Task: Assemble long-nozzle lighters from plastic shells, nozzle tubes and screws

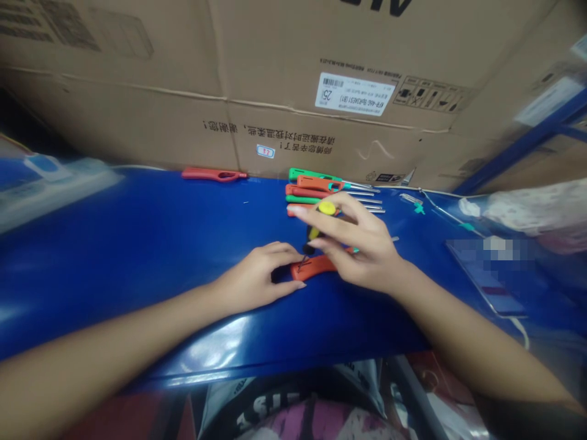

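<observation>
One orange lighter (316, 266) lies flat on the blue table (137, 244), just below the middle of the frame and between the two hands. One screwdriver (316, 229), with a yellow cap and a dark shaft, stands nearly upright with its tip on the lighter's left end.

The left hand (257, 278) comes in from the lower left. It lies palm down with its fingers curled loosely over the lighter's left end, pressing on it rather than gripping it. The right hand (362, 244) comes in from the lower right. Its thumb and fingertips pinch the screwdriver, and its other fingers are spread above the lighter.

Just above the hands is a pile (316, 186) of about five more lighters, two green and three orange or red. Their metal tubes point right, and the right hand partly hides them. One red lighter (213, 175) lies alone at upper centre-left.

A cardboard box (183, 91) fills the top of the frame. Its Chinese print is upside down, and its white barcode label (355, 93) is marked "25". One phone (486, 275) lies at right, its screen blurred.
</observation>
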Action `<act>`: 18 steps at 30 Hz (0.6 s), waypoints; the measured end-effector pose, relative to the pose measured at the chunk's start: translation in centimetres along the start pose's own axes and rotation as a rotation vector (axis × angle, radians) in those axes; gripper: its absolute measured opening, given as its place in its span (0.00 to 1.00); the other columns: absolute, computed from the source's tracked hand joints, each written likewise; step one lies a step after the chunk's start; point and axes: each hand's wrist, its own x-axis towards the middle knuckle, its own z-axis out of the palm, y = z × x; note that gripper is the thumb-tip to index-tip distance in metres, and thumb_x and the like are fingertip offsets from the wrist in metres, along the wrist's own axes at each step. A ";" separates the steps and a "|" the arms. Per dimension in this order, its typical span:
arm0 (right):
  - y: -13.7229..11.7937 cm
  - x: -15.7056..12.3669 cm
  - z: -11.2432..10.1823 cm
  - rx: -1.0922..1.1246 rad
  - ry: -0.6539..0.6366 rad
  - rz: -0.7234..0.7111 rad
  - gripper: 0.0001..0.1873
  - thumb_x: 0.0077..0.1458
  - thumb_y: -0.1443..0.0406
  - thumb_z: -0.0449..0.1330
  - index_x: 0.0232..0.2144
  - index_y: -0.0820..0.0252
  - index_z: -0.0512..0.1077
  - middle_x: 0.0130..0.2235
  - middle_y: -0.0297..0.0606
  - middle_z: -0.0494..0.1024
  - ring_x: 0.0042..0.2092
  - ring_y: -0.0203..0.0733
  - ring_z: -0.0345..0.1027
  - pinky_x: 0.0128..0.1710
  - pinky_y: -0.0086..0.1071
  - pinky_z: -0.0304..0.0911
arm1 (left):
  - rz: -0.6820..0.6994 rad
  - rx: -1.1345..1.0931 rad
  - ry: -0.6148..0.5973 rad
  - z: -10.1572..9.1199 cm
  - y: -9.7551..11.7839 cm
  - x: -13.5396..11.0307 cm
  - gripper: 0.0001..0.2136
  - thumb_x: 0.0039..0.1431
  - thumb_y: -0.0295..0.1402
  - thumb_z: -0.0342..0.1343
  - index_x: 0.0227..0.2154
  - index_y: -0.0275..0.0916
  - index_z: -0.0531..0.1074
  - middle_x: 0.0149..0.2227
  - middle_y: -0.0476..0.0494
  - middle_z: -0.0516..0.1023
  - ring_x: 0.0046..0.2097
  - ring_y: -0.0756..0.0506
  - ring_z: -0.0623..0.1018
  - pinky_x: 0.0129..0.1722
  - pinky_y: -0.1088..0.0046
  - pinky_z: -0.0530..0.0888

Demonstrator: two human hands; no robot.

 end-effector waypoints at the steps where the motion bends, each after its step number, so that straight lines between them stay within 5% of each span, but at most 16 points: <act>1: 0.1 -0.1 0.1 -0.057 0.037 -0.020 0.22 0.63 0.64 0.60 0.59 0.54 0.70 0.43 0.40 0.74 0.40 0.39 0.71 0.40 0.35 0.73 | 0.003 0.008 -0.001 0.0 0.0 0.0 0.15 0.60 0.33 0.64 0.48 0.35 0.77 0.45 0.41 0.80 0.47 0.44 0.79 0.50 0.66 0.75; 5: 0.1 -0.2 -0.1 -0.141 0.036 -0.024 0.28 0.62 0.61 0.62 0.63 0.54 0.65 0.46 0.40 0.78 0.40 0.41 0.72 0.40 0.35 0.73 | 0.006 0.007 0.000 0.0 0.0 0.0 0.15 0.60 0.34 0.64 0.48 0.35 0.77 0.43 0.42 0.79 0.46 0.44 0.79 0.48 0.67 0.75; 9: 0.0 0.1 -0.3 0.142 -0.052 0.192 0.22 0.69 0.65 0.51 0.63 0.53 0.64 0.54 0.41 0.76 0.40 0.38 0.74 0.37 0.33 0.74 | 0.006 -0.024 0.009 0.0 0.0 0.0 0.16 0.59 0.34 0.65 0.48 0.34 0.76 0.44 0.41 0.79 0.47 0.44 0.78 0.50 0.67 0.75; 14: 0.1 0.3 -0.6 0.005 0.137 0.108 0.18 0.57 0.58 0.67 0.49 0.53 0.77 0.41 0.39 0.79 0.36 0.40 0.72 0.38 0.37 0.75 | 0.014 -0.024 0.016 0.0 0.0 0.1 0.15 0.59 0.34 0.65 0.48 0.35 0.76 0.45 0.41 0.80 0.48 0.44 0.78 0.52 0.67 0.75; 18: -0.1 0.2 -0.7 0.228 -0.045 0.198 0.22 0.70 0.63 0.49 0.63 0.52 0.65 0.53 0.41 0.76 0.32 0.32 0.72 0.35 0.32 0.75 | 0.012 -0.010 0.023 0.1 0.0 0.1 0.15 0.59 0.34 0.65 0.47 0.34 0.77 0.44 0.40 0.80 0.47 0.44 0.79 0.51 0.67 0.75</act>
